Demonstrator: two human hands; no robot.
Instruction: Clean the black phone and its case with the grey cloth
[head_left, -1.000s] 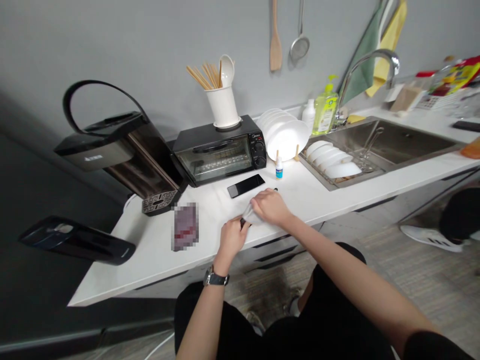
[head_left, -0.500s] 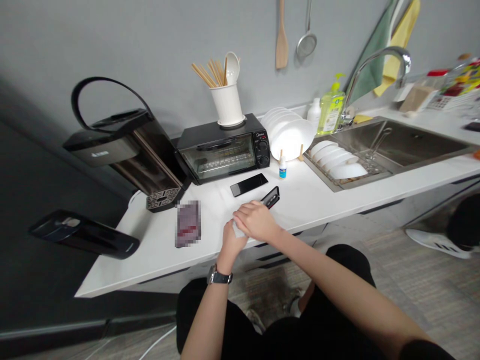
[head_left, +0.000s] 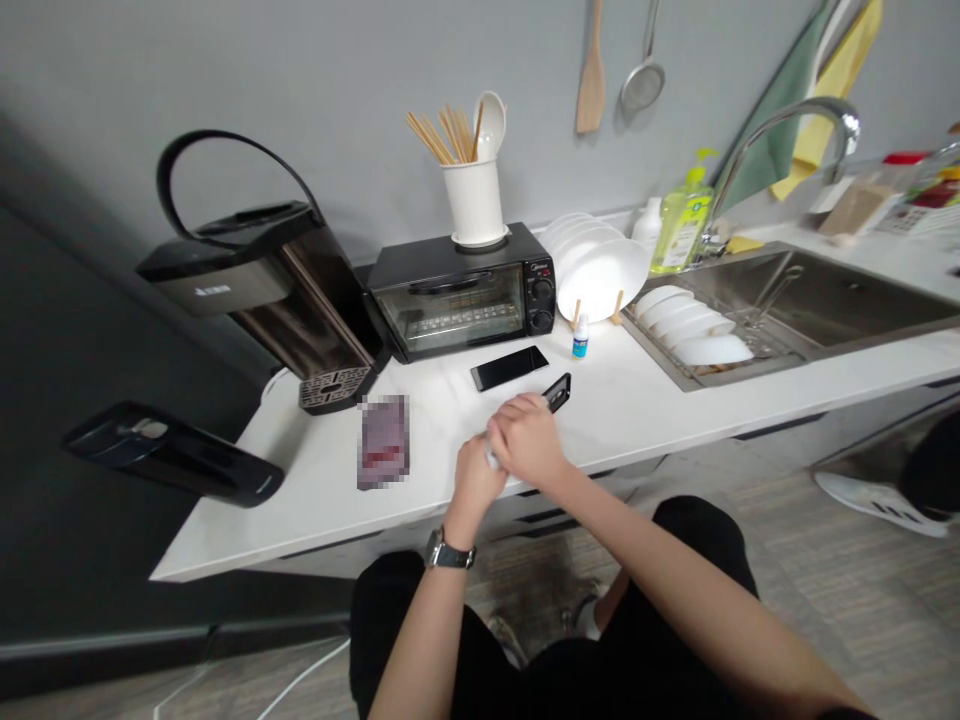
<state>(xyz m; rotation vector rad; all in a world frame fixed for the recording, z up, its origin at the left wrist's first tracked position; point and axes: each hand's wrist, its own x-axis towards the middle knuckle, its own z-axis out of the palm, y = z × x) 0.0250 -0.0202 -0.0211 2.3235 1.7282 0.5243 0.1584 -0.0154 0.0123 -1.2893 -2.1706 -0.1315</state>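
Near the front edge of the counter my left hand, with a watch on its wrist, is closed. My right hand is closed against it, fingers bent over the top. A small piece of something white shows between the two hands; most of it is hidden, so its kind is unclear. Just beyond my right hand lies a black phone case, partly covered by the fingers. A black phone lies flat behind the hands. A small white bottle with a blue label stands upright to its right.
A blurred-out dark item and a dark bottle lie to the left. Behind stand a water dispenser, a toaster oven and plates in a rack. The sink is at right.
The view has shifted a little, so the whole scene sits slightly further right. Both hands stay pressed together over the white thing, with only slight movement.
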